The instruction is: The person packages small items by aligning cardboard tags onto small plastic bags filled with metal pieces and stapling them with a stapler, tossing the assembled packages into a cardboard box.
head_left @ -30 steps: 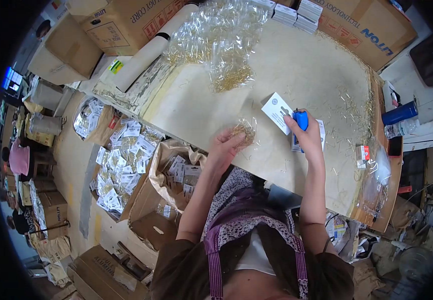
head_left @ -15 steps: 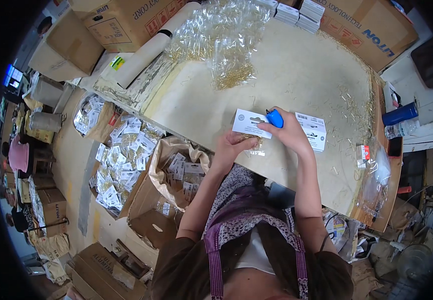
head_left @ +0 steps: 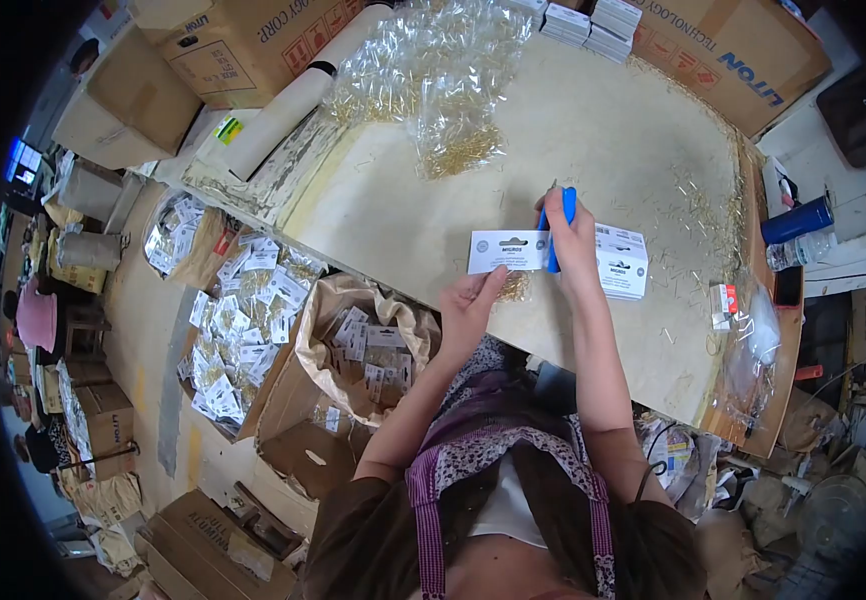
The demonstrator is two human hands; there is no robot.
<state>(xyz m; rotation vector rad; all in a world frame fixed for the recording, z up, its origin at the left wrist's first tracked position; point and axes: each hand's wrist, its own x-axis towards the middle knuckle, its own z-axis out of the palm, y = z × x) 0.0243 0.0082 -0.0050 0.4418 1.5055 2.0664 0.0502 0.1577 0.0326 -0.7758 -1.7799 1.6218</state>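
Note:
My left hand [head_left: 473, 300] pinches a small clear bag [head_left: 516, 289] of gold-coloured pieces just under its white header card [head_left: 490, 244]. The card lies face up above the bag, with its dark hang hole and print showing. My right hand [head_left: 575, 240] is wrapped round a blue stapler [head_left: 568, 203], held upright at the card's right edge. Its jaws are partly hidden by the fingers, so I cannot tell whether they touch the card. Just right of this hand lies a stack of white header cards [head_left: 623, 263].
Filled clear bags [head_left: 458, 135] are heaped at the table's back. Loose gold pieces [head_left: 698, 210] lie scattered on the right. Left of the table stand a box of carded bags [head_left: 243, 325] and a paper-lined carton [head_left: 328, 300]. Large cartons [head_left: 718, 50] edge the back.
My right hand has turned the stapler from lying across the card's top to upright at its right edge. My left hand keeps the bag, and the card now lies flatter.

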